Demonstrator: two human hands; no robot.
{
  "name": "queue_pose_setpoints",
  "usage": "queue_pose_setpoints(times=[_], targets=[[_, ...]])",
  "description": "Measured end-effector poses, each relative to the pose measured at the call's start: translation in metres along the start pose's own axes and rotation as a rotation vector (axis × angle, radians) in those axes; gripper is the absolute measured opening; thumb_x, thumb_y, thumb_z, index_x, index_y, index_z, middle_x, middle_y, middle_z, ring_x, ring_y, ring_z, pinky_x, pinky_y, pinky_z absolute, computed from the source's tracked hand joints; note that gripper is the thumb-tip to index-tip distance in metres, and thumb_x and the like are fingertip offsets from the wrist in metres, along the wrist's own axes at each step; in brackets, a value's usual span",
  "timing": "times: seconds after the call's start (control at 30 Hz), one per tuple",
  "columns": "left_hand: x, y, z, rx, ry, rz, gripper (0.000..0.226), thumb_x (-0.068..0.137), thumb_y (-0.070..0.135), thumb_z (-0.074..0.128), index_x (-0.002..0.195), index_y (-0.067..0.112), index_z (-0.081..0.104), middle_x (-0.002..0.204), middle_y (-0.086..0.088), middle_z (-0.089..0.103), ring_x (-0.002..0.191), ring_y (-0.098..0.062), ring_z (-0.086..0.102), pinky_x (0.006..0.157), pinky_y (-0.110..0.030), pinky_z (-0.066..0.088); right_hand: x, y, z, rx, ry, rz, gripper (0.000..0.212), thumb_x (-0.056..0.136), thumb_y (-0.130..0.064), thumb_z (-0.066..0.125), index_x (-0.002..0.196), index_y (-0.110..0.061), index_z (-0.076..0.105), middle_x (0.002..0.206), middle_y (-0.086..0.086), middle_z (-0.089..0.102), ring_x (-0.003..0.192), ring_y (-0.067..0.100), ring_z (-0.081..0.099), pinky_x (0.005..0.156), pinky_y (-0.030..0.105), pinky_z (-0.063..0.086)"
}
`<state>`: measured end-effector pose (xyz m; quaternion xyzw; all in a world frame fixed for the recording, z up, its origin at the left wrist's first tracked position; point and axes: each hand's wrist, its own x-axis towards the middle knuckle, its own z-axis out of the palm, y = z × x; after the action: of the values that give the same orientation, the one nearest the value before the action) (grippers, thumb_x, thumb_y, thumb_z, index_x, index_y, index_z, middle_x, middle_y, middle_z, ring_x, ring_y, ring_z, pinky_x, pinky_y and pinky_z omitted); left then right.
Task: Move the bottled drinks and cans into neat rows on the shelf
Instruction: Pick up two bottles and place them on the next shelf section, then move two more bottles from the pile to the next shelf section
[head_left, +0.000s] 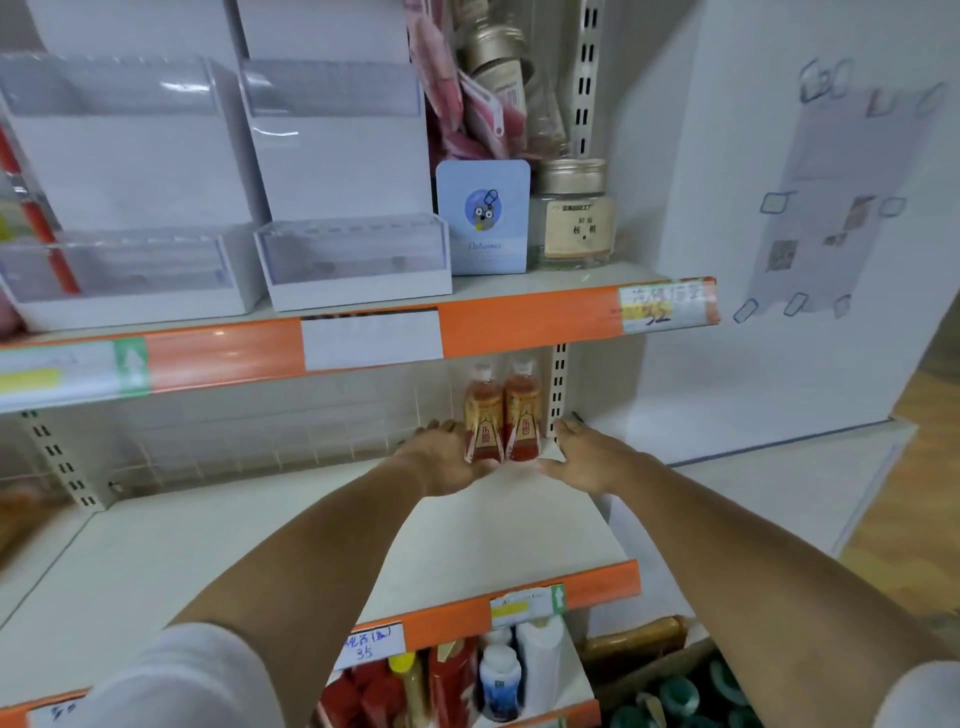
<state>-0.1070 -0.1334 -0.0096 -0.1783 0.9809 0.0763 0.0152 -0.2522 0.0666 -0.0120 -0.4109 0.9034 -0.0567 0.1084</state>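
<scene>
Two orange-red bottled drinks stand upright side by side at the back right corner of the middle shelf (322, 540): the left bottle (483, 410) and the right bottle (523, 408). My left hand (444, 457) wraps around the base of the left bottle. My right hand (582, 457) lies flat beside the right bottle with its fingers spread, close to its base; whether it touches is unclear.
The upper shelf (519, 317) holds white display boxes (353, 249), a blue card (483, 218) and a glass jar (574, 218). Below are more bottles (498, 680) and a cardboard box of green-capped bottles (675, 696) at lower right. A white side panel (779, 260) stands to the right.
</scene>
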Motion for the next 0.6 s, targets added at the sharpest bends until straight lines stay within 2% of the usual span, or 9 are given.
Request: queue_pose_setpoints(times=[0.1, 0.23, 0.33, 0.5, 0.6], targets=[[-0.014, 0.003, -0.004, -0.037, 0.016, -0.034, 0.085, 0.092, 0.074, 0.043, 0.155, 0.018, 0.033, 0.156, -0.011, 0.040, 0.144, -0.031, 0.033, 0.117, -0.044, 0.027, -0.004, 0.000, -0.005, -0.006, -0.014, -0.024, 0.092, 0.096, -0.066, 0.038, 0.159, -0.013, -0.003, 0.168, 0.002, -0.006, 0.155, 0.020, -0.002, 0.125, 0.044, 0.013], [-0.038, 0.004, -0.009, -0.073, -0.006, -0.109, 0.095, 0.092, 0.075, 0.041, 0.160, 0.012, 0.020, 0.166, -0.010, 0.024, 0.154, -0.028, 0.018, 0.122, -0.044, 0.022, -0.010, -0.001, -0.008, -0.010, 0.004, -0.093, 0.093, 0.094, -0.069, 0.039, 0.159, -0.017, -0.002, 0.168, 0.000, -0.001, 0.154, 0.021, 0.006, 0.123, 0.041, 0.015], [-0.057, 0.002, -0.012, -0.058, -0.012, -0.151, 0.097, 0.092, 0.075, 0.039, 0.161, 0.011, 0.015, 0.169, -0.008, 0.017, 0.156, -0.026, 0.012, 0.124, -0.044, 0.018, -0.013, -0.006, -0.011, -0.067, 0.005, -0.149, 0.095, 0.092, -0.073, 0.036, 0.160, -0.019, -0.001, 0.168, 0.001, 0.001, 0.154, 0.024, 0.009, 0.124, 0.046, 0.017], [-0.097, -0.003, -0.018, -0.071, 0.015, -0.229, 0.094, 0.094, 0.073, 0.040, 0.161, 0.011, 0.015, 0.168, -0.010, 0.018, 0.155, -0.027, 0.016, 0.125, -0.044, 0.019, -0.016, -0.024, -0.014, -0.125, 0.001, -0.210, 0.096, 0.091, -0.075, 0.033, 0.160, -0.016, 0.003, 0.168, 0.002, 0.006, 0.152, 0.025, 0.018, 0.118, 0.046, 0.029], [-0.121, -0.009, -0.022, -0.095, 0.031, -0.272, 0.091, 0.095, 0.069, 0.043, 0.160, 0.010, 0.019, 0.167, -0.010, 0.023, 0.154, -0.026, 0.020, 0.125, -0.042, 0.019, -0.017, -0.039, -0.014, -0.089, -0.004, -0.248, 0.094, 0.093, -0.073, 0.035, 0.160, -0.016, 0.002, 0.168, 0.000, 0.004, 0.152, 0.025, 0.017, 0.118, 0.041, 0.027]])
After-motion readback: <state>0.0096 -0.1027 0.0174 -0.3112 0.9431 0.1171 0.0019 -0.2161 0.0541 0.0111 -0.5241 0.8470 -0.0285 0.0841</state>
